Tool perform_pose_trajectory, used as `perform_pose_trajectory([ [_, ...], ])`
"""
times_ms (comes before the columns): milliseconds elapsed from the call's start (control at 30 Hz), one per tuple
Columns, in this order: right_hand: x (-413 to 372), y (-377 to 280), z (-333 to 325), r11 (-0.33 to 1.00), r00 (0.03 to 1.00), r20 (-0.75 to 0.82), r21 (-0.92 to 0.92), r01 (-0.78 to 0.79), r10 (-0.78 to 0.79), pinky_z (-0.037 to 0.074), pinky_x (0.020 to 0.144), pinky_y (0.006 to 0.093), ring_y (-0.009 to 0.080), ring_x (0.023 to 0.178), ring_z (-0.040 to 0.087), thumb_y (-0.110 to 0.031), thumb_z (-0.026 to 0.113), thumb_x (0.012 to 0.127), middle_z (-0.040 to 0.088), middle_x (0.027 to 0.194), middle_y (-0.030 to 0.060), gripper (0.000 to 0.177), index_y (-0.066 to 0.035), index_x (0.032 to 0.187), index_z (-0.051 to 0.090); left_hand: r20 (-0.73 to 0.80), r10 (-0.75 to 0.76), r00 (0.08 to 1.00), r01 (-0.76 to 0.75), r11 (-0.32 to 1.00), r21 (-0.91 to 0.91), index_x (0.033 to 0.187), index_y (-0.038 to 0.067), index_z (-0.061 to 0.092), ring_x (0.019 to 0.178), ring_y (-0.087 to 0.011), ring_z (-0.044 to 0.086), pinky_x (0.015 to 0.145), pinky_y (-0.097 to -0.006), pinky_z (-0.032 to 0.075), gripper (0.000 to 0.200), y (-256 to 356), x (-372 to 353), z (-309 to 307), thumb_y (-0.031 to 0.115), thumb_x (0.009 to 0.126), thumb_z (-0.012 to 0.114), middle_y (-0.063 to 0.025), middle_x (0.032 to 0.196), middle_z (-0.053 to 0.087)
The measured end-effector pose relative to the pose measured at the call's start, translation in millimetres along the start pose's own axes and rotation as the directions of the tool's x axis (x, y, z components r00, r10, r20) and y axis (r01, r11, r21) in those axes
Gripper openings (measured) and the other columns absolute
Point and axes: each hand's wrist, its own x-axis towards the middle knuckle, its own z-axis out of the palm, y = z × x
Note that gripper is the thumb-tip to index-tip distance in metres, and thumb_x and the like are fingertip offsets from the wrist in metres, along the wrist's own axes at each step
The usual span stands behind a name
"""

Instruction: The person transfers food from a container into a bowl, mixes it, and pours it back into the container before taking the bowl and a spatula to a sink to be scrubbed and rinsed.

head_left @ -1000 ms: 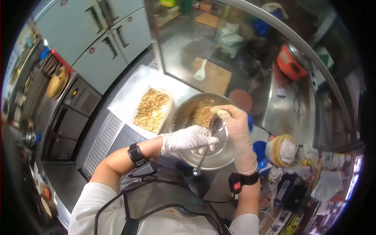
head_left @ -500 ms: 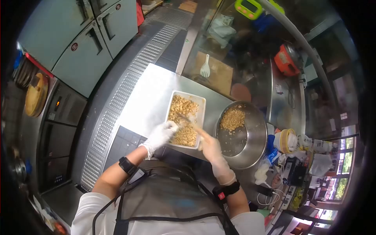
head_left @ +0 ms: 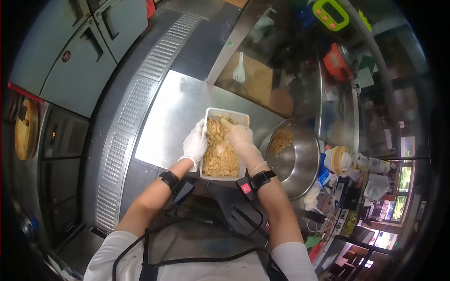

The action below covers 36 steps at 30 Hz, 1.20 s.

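A white rectangular tray [head_left: 224, 178] holds a chunky, tan-brown crumbly food mixture [head_left: 220, 161]. My left hand [head_left: 195, 143], in a white glove, is closed on the tray's left rim. Reaching over the tray from the right, my gloved right hand [head_left: 241, 140] is closed around a tool with a pale wooden handle [head_left: 226, 123]. The working end of this tool is blurred or hidden against the food. Just right of the tray, a large steel bowl [head_left: 300, 171] contains more of the same mixture [head_left: 281, 139].
The tray stands on a steel counter [head_left: 173, 117]. Beyond it, a white slotted spatula [head_left: 239, 70] lies on a brown board [head_left: 260, 77]. A red-and-black appliance [head_left: 338, 63] stands far right. Fridge doors [head_left: 77, 65] and a floor grate [head_left: 133, 105] are left.
My right hand has moved up and left over the tray, carrying the wooden-handled tool. My left hand has shifted slightly up along the rim. The camera view has turned a little.
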Motion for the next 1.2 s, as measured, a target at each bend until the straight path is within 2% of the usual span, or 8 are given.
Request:
perform_pose_trajectory([
  [100, -9, 1, 8, 0.996, 0.997, 0.069, 0.086, -0.033, 0.027, 0.051, 0.077, 0.0409, 0.0302, 0.088, 0.066, -0.018, 0.057, 0.085, 0.068, 0.093, 0.0135, 0.051, -0.031, 0.134, 0.048, -0.034, -0.167, 0.985, 0.168, 0.986, 0.024, 0.129, 0.015, 0.044, 0.101, -0.0417, 0.058, 0.086, -0.0473, 0.045, 0.040, 22, -3, 7, 0.037, 0.097, 0.040, -0.0227, 0.115, 0.059],
  [267, -27, -3, 10, 0.978, 0.981, 0.180, 0.182, -0.104, 0.071, 0.050, 0.080, 0.0426, 0.0329, 0.091, 0.065, -0.024, 0.058, 0.086, 0.066, 0.095, 0.0172, 0.055, -0.032, 0.138, 0.043, -0.070, -0.140, 0.988, 0.133, 0.987, -0.092, 0.128, 0.015, 0.044, 0.100, -0.0425, 0.058, 0.085, -0.0472, 0.045, 0.038, 9, -3, 21, 0.036, 0.096, 0.042, -0.0230, 0.114, 0.060],
  [467, -50, 7, 33, 0.983, 0.998, -0.004, 0.169, 0.064, -0.064, 0.051, 0.078, 0.0422, 0.0303, 0.089, 0.066, -0.022, 0.055, 0.085, 0.065, 0.103, 0.0152, 0.054, -0.021, 0.138, 0.041, -0.145, -0.096, 0.985, 0.061, 0.972, -0.229, 0.125, 0.013, 0.049, 0.101, -0.0391, 0.059, 0.086, -0.0434, 0.046, 0.035, 5, 1, 29, 0.032, 0.096, 0.045, -0.0194, 0.109, 0.063],
  [633, -90, 13, 36, 0.995, 0.990, 0.141, 0.096, -0.012, -0.002, 0.051, 0.066, 0.0450, 0.0332, 0.073, 0.066, -0.011, 0.047, 0.084, 0.066, 0.079, 0.0151, 0.056, -0.021, 0.139, 0.040, -0.130, -0.089, 0.987, 0.049, 0.959, -0.280, 0.126, 0.013, 0.049, 0.103, -0.0380, 0.059, 0.088, -0.0421, 0.045, 0.036, -2, 4, 33, 0.033, 0.096, 0.045, -0.0188, 0.109, 0.063],
  [900, -155, 22, 33, 0.982, 0.998, 0.037, 0.184, -0.051, 0.045, 0.049, 0.064, 0.0486, 0.0394, 0.069, 0.064, -0.008, 0.045, 0.084, 0.064, 0.073, 0.0208, 0.059, -0.023, 0.141, 0.039, -0.101, -0.118, 0.988, 0.096, 0.975, -0.200, 0.127, 0.013, 0.047, 0.103, -0.0385, 0.059, 0.088, -0.0424, 0.045, 0.038, 11, -4, 22, 0.035, 0.096, 0.044, -0.0195, 0.110, 0.063],
  [1067, -110, 24, 9, 0.943, 0.983, 0.001, 0.281, -0.179, 0.186, 0.049, 0.067, 0.0505, 0.0414, 0.070, 0.063, -0.007, 0.042, 0.085, 0.064, 0.074, 0.0209, 0.058, -0.022, 0.141, 0.039, -0.122, -0.106, 0.987, 0.086, 0.983, -0.163, 0.127, 0.013, 0.047, 0.102, -0.0386, 0.059, 0.087, -0.0423, 0.046, 0.039, 16, -11, 7, 0.037, 0.097, 0.045, -0.0195, 0.110, 0.063],
  [1167, -60, 21, 13, 0.925, 0.967, 0.013, 0.290, -0.246, 0.253, 0.049, 0.075, 0.0511, 0.0424, 0.080, 0.064, -0.009, 0.041, 0.087, 0.065, 0.083, 0.0225, 0.055, -0.022, 0.141, 0.039, -0.119, -0.087, 0.989, 0.059, 0.973, -0.223, 0.128, 0.012, 0.047, 0.102, -0.0386, 0.059, 0.086, -0.0419, 0.046, 0.039, 5, -9, 5, 0.036, 0.097, 0.044, -0.0200, 0.110, 0.063],
  [1200, -45, 21, 18, 0.899, 0.956, 0.051, 0.330, -0.290, 0.290, 0.048, 0.081, 0.0476, 0.0410, 0.089, 0.062, -0.019, 0.043, 0.091, 0.064, 0.094, 0.0234, 0.047, -0.023, 0.138, 0.043, -0.107, -0.087, 0.990, 0.059, 0.968, -0.245, 0.128, 0.012, 0.047, 0.103, -0.0385, 0.059, 0.086, -0.0414, 0.046, 0.039, 2, -8, 5, 0.037, 0.097, 0.044, -0.0202, 0.111, 0.062],
])
